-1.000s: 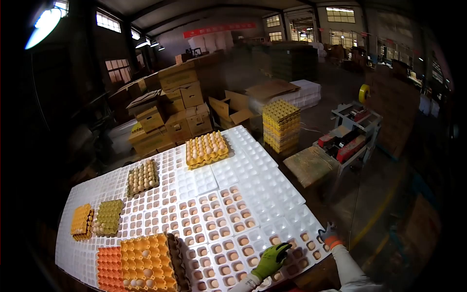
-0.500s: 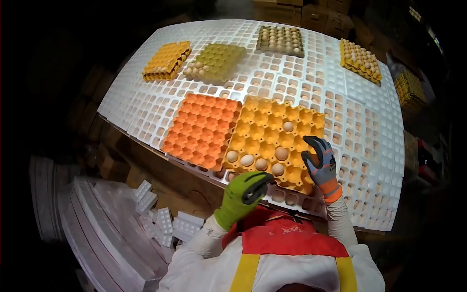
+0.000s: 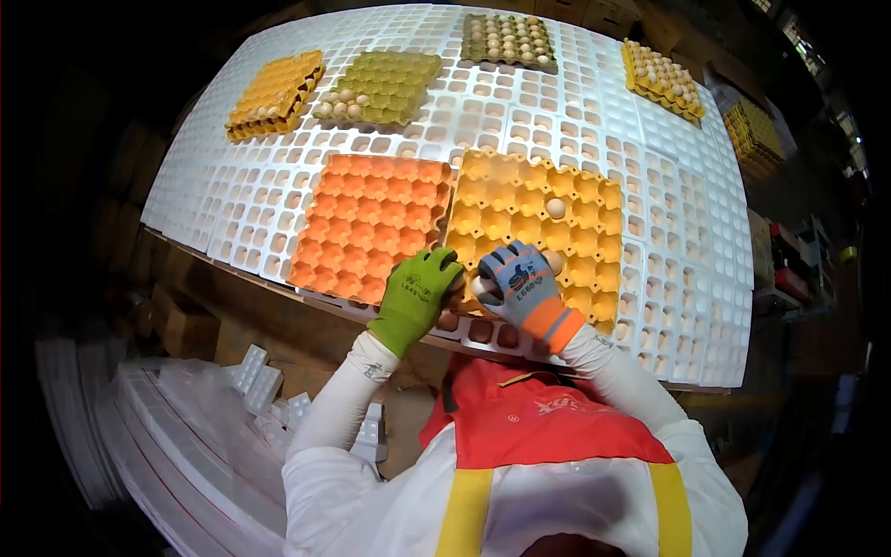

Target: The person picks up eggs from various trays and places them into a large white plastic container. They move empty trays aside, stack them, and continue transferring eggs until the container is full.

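A yellow egg tray lies on the white foam trays in front of me, with one egg alone in a far cup. My left hand, in a green glove, curls over the tray's near left corner; what lies under its fingers is hidden. My right hand, in a grey glove with an orange cuff, rests on the tray's near edge. Its fingers close around a pale egg. The two hands almost touch. An empty orange tray lies to the left of the yellow one.
Farther back stand a stack of yellow trays, a green tray with a few eggs, a dark tray full of eggs and a yellow tray of eggs. White foam pieces are piled on the floor at the left.
A second ago I faced the warehouse; now I look down at the yellow tray. Both hands have come in from the tray's edge onto the eggs in its near row, covering them.
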A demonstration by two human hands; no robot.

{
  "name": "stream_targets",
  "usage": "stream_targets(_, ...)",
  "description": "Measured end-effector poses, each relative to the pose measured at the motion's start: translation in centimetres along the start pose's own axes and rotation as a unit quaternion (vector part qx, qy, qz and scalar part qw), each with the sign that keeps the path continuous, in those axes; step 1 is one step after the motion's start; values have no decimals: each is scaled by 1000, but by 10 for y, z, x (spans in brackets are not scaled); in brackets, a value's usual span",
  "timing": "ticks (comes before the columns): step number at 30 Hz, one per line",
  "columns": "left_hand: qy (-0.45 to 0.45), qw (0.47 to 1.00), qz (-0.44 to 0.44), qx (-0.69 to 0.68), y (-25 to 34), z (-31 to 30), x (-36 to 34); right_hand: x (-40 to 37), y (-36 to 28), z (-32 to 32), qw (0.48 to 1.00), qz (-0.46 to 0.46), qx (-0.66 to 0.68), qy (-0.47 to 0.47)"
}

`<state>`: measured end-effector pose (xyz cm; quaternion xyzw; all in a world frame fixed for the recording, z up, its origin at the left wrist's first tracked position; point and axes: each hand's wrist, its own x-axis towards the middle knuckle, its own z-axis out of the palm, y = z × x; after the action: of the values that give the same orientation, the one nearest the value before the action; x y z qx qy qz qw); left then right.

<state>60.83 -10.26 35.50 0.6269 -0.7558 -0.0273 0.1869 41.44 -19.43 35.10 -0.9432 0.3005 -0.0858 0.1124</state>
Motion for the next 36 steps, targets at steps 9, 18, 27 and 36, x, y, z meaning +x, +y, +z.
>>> stream_targets(9,44,651,-244,-717,-7,-7,-12,-58,65,-55,667,225,678,210)
stream_targets(18,-90,990,63,-90,56,22,49,-77,34,-41,985,172,-29,-11)
stream_targets(27,-126,488,-215,-837,21,-6,41,-92,76,-72,606,250,745,123)
stream_targets(36,-36,988,-10,-147,41,24,163,-14,50,-67,951,228,-107,-179)
